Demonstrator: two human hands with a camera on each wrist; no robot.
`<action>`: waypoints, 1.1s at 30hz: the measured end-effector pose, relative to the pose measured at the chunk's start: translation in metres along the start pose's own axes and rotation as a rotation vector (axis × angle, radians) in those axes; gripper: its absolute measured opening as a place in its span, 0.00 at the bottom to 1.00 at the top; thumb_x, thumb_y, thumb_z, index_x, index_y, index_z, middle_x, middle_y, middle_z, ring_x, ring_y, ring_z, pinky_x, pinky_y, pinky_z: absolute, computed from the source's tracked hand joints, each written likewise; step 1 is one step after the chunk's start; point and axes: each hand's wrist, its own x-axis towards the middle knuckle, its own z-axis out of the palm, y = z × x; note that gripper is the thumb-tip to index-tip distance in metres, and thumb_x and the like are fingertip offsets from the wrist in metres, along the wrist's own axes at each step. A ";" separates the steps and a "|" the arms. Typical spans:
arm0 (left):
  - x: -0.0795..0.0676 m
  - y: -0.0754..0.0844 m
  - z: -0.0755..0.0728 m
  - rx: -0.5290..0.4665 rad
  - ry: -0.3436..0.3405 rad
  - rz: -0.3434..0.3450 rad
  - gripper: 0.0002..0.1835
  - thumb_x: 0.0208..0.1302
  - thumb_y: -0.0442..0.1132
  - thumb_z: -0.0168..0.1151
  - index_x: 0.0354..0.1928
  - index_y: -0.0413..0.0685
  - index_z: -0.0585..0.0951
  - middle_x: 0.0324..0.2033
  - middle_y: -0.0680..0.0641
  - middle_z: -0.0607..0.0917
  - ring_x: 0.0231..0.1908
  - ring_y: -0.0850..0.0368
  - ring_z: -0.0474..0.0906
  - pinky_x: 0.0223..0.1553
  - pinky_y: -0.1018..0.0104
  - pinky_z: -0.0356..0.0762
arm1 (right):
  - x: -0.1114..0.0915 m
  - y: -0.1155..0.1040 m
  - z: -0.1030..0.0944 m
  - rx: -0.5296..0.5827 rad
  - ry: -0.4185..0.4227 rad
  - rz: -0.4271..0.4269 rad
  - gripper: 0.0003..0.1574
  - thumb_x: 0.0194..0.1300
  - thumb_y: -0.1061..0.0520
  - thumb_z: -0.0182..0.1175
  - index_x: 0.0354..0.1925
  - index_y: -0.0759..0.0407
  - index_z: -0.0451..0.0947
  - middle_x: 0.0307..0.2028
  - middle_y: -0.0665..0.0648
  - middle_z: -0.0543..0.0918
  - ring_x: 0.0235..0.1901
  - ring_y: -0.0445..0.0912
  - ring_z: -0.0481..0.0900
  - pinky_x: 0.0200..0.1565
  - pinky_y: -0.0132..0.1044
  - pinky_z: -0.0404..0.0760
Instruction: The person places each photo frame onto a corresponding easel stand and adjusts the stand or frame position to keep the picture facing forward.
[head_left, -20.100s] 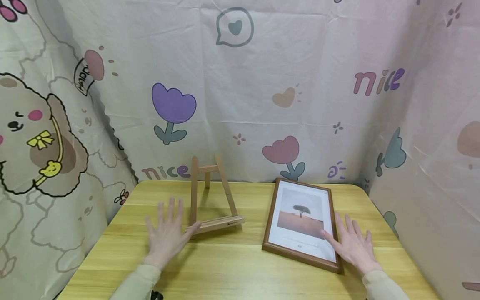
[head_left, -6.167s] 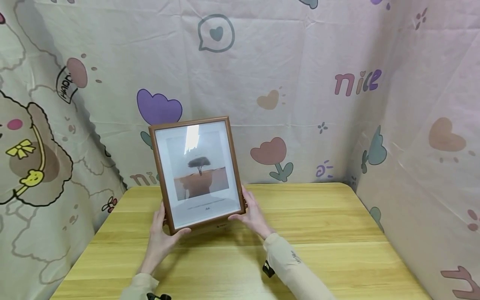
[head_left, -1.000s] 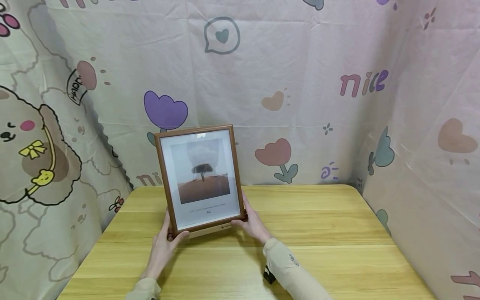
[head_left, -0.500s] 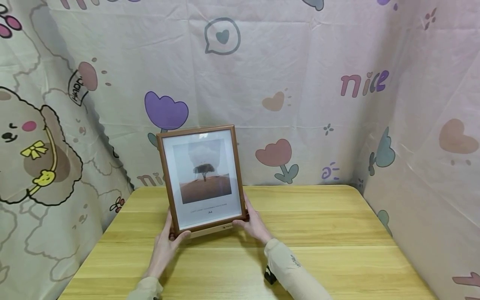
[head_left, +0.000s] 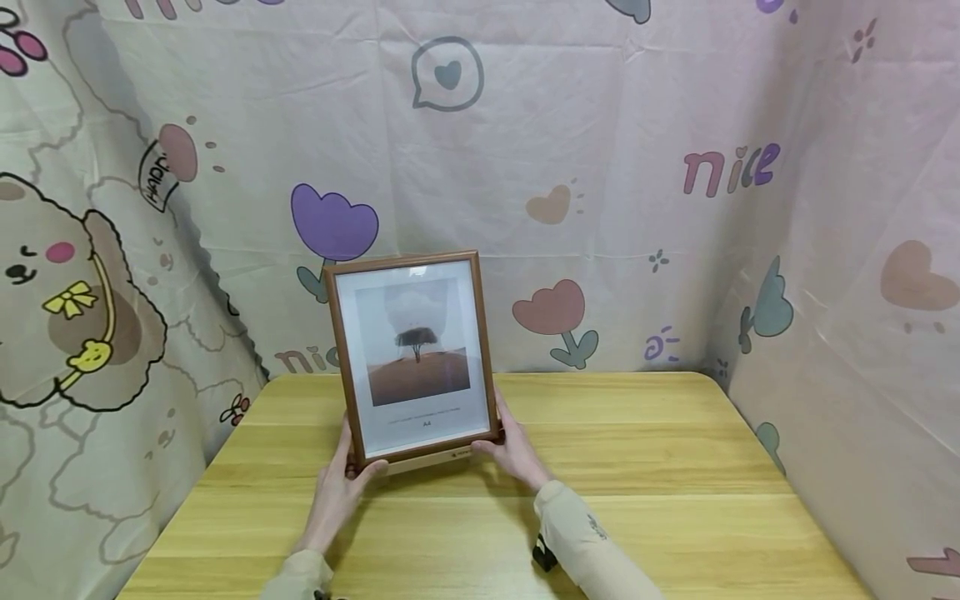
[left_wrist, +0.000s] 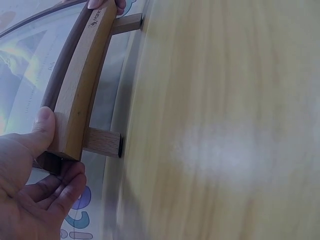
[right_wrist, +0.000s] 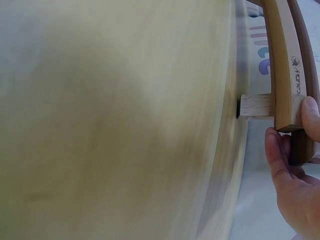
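Though apart, both hands (head_left: 334, 493) (head_left: 517, 452) low on frame (head_left: 417, 358).

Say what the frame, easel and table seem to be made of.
Frame: possibly wood or wood-look, from its smooth, slightly glossy brown rim. Its front: clear glass or plastic, showing reflections.
Easel: apparently pale wood, low sheen, grain on its legs.
Table: wood or laminate, yellow grain-like streaks, glossy under glare.

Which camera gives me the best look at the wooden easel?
The left wrist view: it catches the easel close up, with nearly the whole ledge and two leg ends. The head view shows only a strip of ledge below the framed picture. The right wrist view shows part of the ledge, its logo and one leg clearly.
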 end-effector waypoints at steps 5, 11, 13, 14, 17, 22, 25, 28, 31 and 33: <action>0.001 0.000 0.002 0.002 0.005 0.003 0.57 0.63 0.50 0.69 0.81 0.60 0.38 0.30 0.43 0.85 0.27 0.61 0.72 0.30 0.72 0.71 | -0.001 0.001 -0.001 0.015 -0.008 0.012 0.68 0.62 0.60 0.70 0.82 0.48 0.34 0.54 0.74 0.82 0.47 0.57 0.86 0.54 0.50 0.83; 0.002 0.001 0.004 0.007 0.000 0.005 0.57 0.63 0.51 0.69 0.81 0.62 0.38 0.29 0.44 0.84 0.26 0.61 0.70 0.30 0.71 0.68 | -0.003 0.003 -0.003 0.014 -0.013 0.034 0.69 0.62 0.60 0.70 0.82 0.46 0.33 0.50 0.72 0.84 0.45 0.55 0.86 0.54 0.51 0.83; 0.002 0.002 0.004 0.011 -0.003 0.004 0.57 0.64 0.51 0.69 0.81 0.63 0.38 0.30 0.44 0.84 0.27 0.61 0.70 0.31 0.71 0.68 | -0.004 0.003 -0.004 0.009 -0.010 0.037 0.69 0.62 0.60 0.70 0.82 0.46 0.33 0.49 0.70 0.84 0.44 0.54 0.86 0.53 0.50 0.83; 0.002 0.002 0.005 0.013 -0.006 0.003 0.57 0.64 0.52 0.68 0.81 0.62 0.38 0.31 0.44 0.85 0.27 0.60 0.70 0.31 0.71 0.68 | -0.004 0.004 -0.004 0.007 -0.007 0.036 0.69 0.62 0.59 0.71 0.82 0.46 0.33 0.48 0.70 0.84 0.44 0.53 0.86 0.52 0.49 0.84; 0.002 0.003 0.005 0.012 -0.010 0.003 0.56 0.64 0.52 0.68 0.81 0.62 0.38 0.31 0.43 0.84 0.28 0.60 0.70 0.32 0.70 0.67 | -0.004 0.005 -0.005 -0.001 0.004 0.037 0.68 0.61 0.59 0.71 0.82 0.48 0.34 0.47 0.69 0.85 0.43 0.52 0.86 0.51 0.47 0.84; 0.003 0.004 0.007 0.004 -0.011 0.008 0.57 0.63 0.51 0.69 0.81 0.60 0.39 0.26 0.46 0.81 0.25 0.61 0.68 0.30 0.71 0.66 | -0.005 0.006 -0.006 0.000 0.011 0.053 0.69 0.61 0.59 0.71 0.82 0.47 0.34 0.46 0.68 0.85 0.44 0.52 0.85 0.54 0.50 0.82; 0.004 0.003 0.009 0.005 -0.010 0.012 0.57 0.63 0.50 0.69 0.81 0.60 0.39 0.24 0.47 0.79 0.24 0.62 0.66 0.29 0.71 0.65 | -0.006 0.006 -0.007 0.001 0.015 0.062 0.69 0.61 0.59 0.71 0.82 0.47 0.34 0.46 0.68 0.86 0.44 0.53 0.86 0.55 0.52 0.81; 0.005 0.004 0.010 0.007 -0.010 0.018 0.57 0.63 0.50 0.69 0.81 0.62 0.39 0.24 0.48 0.79 0.24 0.63 0.66 0.29 0.71 0.64 | -0.007 0.006 -0.008 -0.008 0.020 0.065 0.69 0.61 0.58 0.71 0.82 0.48 0.34 0.45 0.68 0.86 0.44 0.52 0.85 0.56 0.53 0.81; 0.005 0.004 0.011 -0.002 -0.009 0.027 0.56 0.63 0.50 0.70 0.81 0.61 0.40 0.23 0.48 0.78 0.23 0.63 0.65 0.27 0.71 0.64 | -0.009 0.006 -0.009 -0.005 0.024 0.064 0.69 0.61 0.58 0.72 0.82 0.48 0.35 0.45 0.68 0.86 0.44 0.53 0.85 0.55 0.53 0.82; 0.005 0.004 0.012 -0.009 -0.004 0.029 0.57 0.62 0.49 0.70 0.81 0.61 0.41 0.22 0.48 0.77 0.22 0.64 0.65 0.27 0.71 0.63 | -0.009 0.005 -0.009 -0.001 0.023 0.062 0.69 0.61 0.58 0.71 0.82 0.49 0.35 0.45 0.69 0.85 0.44 0.53 0.85 0.53 0.51 0.83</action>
